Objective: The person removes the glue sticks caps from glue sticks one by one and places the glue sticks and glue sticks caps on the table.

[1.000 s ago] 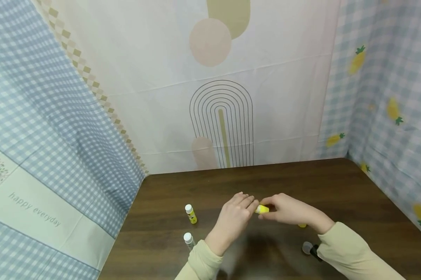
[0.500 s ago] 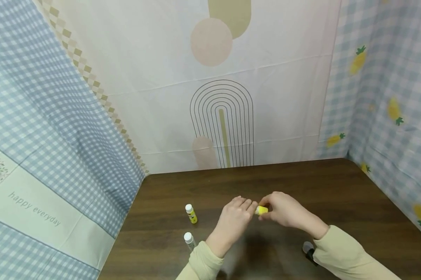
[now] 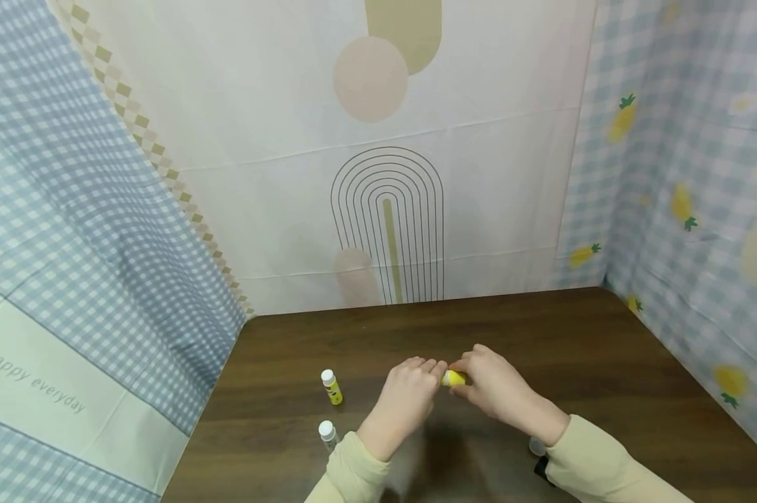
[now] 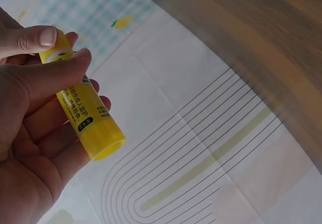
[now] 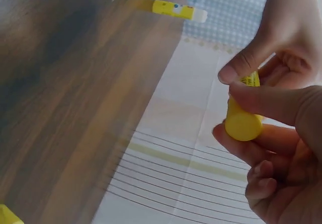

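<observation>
Over the table, both hands hold a yellow glue stick (image 4: 93, 116) with dark printed lettering. My left hand (image 3: 408, 392) has its thumb across the printed barrel and its fingers behind it, with one end of the tube sticking out. At the other end, my right hand (image 3: 494, 383) pinches the smooth yellow end (image 5: 244, 126) between thumb and fingers. The two hands meet closely along the tube. A yellow glue stick with a white cap (image 3: 331, 388) stands to the left. Nearer the left sleeve is another white-capped tube (image 3: 328, 433), its lower part partly hidden by the sleeve.
A dark wooden table (image 3: 277, 349) runs back to a white patterned cloth (image 3: 277, 230). Beside the right sleeve lie a clear round piece (image 3: 537, 446) and a black object (image 3: 543, 469), partly covered. A yellow object (image 5: 7, 216) shows at the right wrist view's corner.
The right hand has turned slightly and come closer to the left on the glue stick. Its sleeve now covers more of the black object. The head view has shifted slightly.
</observation>
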### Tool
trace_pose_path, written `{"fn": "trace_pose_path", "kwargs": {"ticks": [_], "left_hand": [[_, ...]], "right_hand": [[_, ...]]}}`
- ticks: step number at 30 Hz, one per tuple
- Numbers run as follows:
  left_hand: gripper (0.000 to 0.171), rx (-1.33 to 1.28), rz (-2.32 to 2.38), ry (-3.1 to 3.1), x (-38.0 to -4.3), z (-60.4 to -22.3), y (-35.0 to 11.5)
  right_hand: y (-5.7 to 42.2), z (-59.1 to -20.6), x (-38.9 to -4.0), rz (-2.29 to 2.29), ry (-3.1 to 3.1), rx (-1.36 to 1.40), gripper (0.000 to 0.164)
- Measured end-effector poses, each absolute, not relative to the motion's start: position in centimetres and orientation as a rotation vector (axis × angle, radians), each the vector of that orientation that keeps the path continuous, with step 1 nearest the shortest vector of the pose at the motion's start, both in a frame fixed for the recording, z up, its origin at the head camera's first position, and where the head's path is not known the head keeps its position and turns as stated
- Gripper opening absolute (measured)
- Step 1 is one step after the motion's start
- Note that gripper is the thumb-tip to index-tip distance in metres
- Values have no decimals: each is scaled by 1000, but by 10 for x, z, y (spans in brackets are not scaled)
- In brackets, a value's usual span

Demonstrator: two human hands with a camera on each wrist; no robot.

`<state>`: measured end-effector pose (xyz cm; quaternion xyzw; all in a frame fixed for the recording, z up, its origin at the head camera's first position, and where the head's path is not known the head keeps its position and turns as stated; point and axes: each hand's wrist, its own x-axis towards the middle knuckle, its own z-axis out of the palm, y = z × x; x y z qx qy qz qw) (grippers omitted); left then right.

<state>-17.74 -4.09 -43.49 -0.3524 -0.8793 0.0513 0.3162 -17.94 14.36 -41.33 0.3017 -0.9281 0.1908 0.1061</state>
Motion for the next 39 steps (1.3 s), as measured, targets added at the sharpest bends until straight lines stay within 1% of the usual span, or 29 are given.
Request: {"fn": "trace_pose_path", "kwargs": {"ticks": [5,9,12,18,24,26,30,36,39], "left_hand": [[29,-918,90,-2348,-179,-433,-41],[29,-898,26,-2375,-181,-431,-43],[24,-883,-20,-2397,-182,-430,-44],[18,-877,-223,-2524,-187,-425,-49],[19,-863,-387,-2684,-188,-414,-52],[20,-856,-383,-2708,-188,-411,-51],[19,-869,-222,-2625,-187,-415,-47],[26,-879,92,-2261,-185,-428,-40],[26,-877,122,-2178,-184,-433,-38]], "right_hand": [[141,-419,-176,394,-2558,926,26],[139,-425,-178,281,-2436,939,28],[139,-430,-181,224,-2339,966,29],[142,-438,-188,183,-2153,1087,33],[146,-445,-193,177,-2098,1140,43],[147,-446,-194,191,-2112,1125,43],[148,-437,-194,325,-2302,1057,36],[158,-413,-201,891,-2830,953,25],[165,-408,-205,1062,-2942,993,24]]}}
